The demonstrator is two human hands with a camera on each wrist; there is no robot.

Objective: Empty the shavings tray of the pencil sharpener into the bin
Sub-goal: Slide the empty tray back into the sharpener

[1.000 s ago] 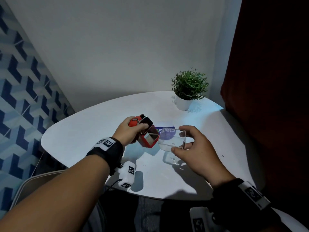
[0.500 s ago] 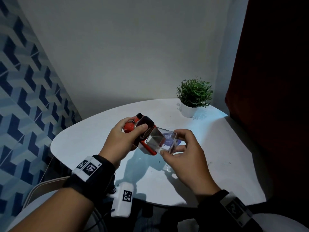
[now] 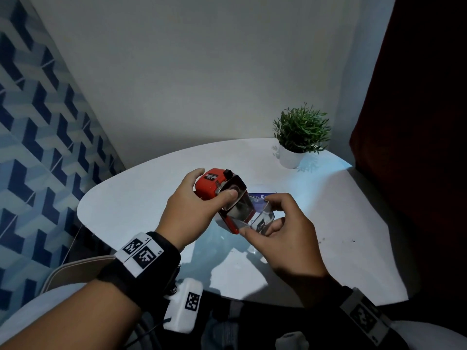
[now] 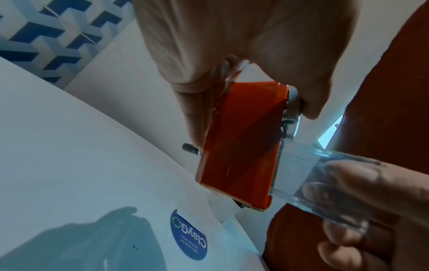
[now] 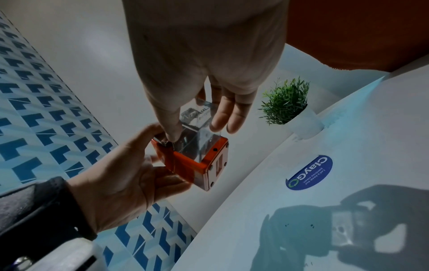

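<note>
My left hand (image 3: pixel 194 208) grips the red pencil sharpener (image 3: pixel 214 185), held in the air above the white table (image 3: pixel 126 203), thumb on its silvery front plate. My right hand (image 3: pixel 283 223) pinches the clear plastic shavings tray (image 3: pixel 262 215), which sits partway inside the sharpener's opening. From the left wrist, the sharpener's red side (image 4: pixel 241 143) shows, with the clear tray (image 4: pixel 320 174) sticking out toward the right hand's fingers (image 4: pixel 362 185). From the right wrist, the tray (image 5: pixel 197 132) stands in the red housing (image 5: pixel 192 165), which the left hand (image 5: pixel 125 183) cups. No bin is in view.
A small green plant in a white pot (image 3: pixel 300 137) stands at the table's far right. A blue round sticker (image 5: pixel 310 172) lies on the tabletop under the hands. A dark red curtain (image 3: pixel 417 122) hangs on the right, and a blue patterned wall (image 3: pixel 38 147) is on the left.
The tray was apart from the sharpener in my right hand; now it is partway inside the sharpener's opening. Both hands have come together and the sharpener has tilted.
</note>
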